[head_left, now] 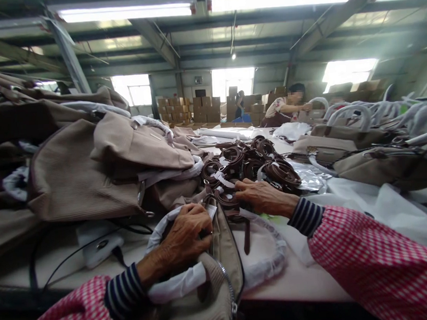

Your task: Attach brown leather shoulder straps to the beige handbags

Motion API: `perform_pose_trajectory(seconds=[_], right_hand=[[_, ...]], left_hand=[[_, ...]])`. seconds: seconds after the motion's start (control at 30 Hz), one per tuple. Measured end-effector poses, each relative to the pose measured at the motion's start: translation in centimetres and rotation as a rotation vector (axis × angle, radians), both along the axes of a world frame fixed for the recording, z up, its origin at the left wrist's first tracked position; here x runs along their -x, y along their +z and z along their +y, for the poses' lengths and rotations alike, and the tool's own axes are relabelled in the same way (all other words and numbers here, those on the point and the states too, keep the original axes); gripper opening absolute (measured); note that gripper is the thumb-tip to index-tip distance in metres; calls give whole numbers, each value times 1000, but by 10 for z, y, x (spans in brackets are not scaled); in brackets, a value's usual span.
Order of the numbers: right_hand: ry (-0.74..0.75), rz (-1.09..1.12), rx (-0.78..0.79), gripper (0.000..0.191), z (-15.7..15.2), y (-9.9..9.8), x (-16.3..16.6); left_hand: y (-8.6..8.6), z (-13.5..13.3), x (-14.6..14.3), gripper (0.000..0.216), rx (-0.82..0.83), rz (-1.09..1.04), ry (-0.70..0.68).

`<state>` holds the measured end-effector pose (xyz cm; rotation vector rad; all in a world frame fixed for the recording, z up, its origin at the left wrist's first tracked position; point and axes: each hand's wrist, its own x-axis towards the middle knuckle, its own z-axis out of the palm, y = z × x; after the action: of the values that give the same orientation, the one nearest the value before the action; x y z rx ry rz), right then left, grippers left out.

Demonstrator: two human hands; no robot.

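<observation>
A taupe handbag (pixel 210 281) with its zipper undone lies at the table's front edge, its lining showing and its handles wrapped in white film. My left hand (pixel 189 231) is closed over the upper edge of this bag, next to a white tag. To the right, my right hand (pixel 264 196) reaches into a heap of coiled dark brown straps (pixel 250 165). Its fingers are bent and pressed against a strap (pixel 226 198) at the near side of the heap; the fingertips are partly hidden. One brown strap end (pixel 247 235) hangs down beside the open bag.
Taupe bags (pixel 77 173) are piled high on the left. More bags (pixel 376 164) with wrapped handles stand on the right, near white plastic sheeting (pixel 368 203). A white device with a cable (pixel 101 249) lies at left. Across the table is another person (pixel 286 107); cartons (pixel 206 109) stand behind.
</observation>
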<state>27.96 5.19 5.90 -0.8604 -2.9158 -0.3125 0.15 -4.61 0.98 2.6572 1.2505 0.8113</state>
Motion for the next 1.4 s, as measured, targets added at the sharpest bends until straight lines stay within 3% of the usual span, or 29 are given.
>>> perform_pose_trajectory(seconds=[0.17,0.33,0.5,0.6,0.7,0.9,0.97,1.07,1.2,1.27,1.4], right_hand=[[9,-5,-8,26,-5,15,-15],[-29,93,10,20,-30,42,-46],[-167,119,-218,22,-40,68,-75],[-184,198,-257,20,-39,73,-85],[-119,239,-228,22,-44,63,-83],[-51,60,-16,43,-52,-4,-81],[-71,83,75,51,-53,-16,-85],[-131,233,106,55,-56,-11,-87],[-188,457,23,25,-60,4,-66],[-147,456,29,18,-61,1,-48],[-91,345,130,25,-62,-21,-21]], left_hand=[[-2,2,-1,11,-11,-4,0],[-4,3,1,12,5,-16,-16],[-3,4,1,10,23,-43,-14],[-1,4,0,11,47,-48,-21],[0,4,1,11,50,-36,-27],[-2,4,2,11,42,-33,-23],[-2,5,2,10,43,-39,-26],[-2,5,2,11,42,-38,-26],[-1,5,1,12,56,-22,-22],[-1,4,1,12,59,-30,-18],[-1,4,1,9,59,-51,-11]])
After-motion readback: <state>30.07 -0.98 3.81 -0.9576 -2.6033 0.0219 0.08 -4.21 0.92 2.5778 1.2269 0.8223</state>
